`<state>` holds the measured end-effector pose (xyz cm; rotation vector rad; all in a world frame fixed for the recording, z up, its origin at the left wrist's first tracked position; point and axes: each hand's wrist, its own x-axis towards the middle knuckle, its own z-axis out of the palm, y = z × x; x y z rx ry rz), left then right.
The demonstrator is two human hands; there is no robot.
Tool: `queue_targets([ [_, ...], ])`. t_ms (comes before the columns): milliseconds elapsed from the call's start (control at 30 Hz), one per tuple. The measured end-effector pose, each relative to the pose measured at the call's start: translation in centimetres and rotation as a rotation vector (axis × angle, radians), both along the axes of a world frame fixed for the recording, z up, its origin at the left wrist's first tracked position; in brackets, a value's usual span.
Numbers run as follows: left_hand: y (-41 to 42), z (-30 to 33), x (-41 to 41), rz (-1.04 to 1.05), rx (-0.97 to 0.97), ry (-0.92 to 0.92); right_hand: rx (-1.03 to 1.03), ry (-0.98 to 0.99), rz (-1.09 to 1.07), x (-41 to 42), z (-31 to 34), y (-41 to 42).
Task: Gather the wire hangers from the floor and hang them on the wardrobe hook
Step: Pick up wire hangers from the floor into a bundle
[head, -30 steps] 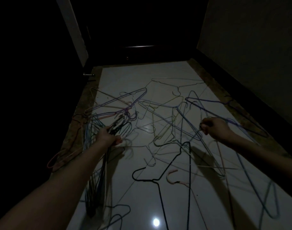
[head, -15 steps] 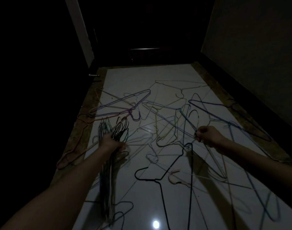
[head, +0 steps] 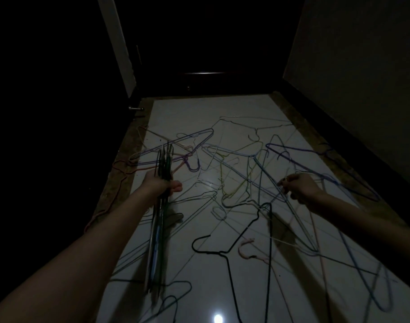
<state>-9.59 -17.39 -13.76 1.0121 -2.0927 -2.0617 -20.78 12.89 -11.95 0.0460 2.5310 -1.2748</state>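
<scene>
Head view shows a dim room with a glossy white floor [head: 199,108], where loose wire hangers [head: 234,173] of many colours lie scattered and tangled between both arms. A black hanger [head: 229,255] lies nearest, with a pink hook [head: 246,248] just beside it. The left hand [head: 162,185] grips a gathered bundle of hangers [head: 161,229], held nearly upright above the floor. The right hand [head: 302,190] has curled fingers pinching a thin wire [head: 290,201] from the pile.

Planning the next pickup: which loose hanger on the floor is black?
The black hanger lying near the bottom centre, hook pointing left; the other loose ones are paler blue, purple, yellow or pink.
</scene>
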Motion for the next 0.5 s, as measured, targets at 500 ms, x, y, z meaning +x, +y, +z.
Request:
queue_targets([
  [500,6.1,5.8,-2.8,-0.128,0.302,0.16,-0.34,0.164,0.242,2.0,5.4,-6.2],
])
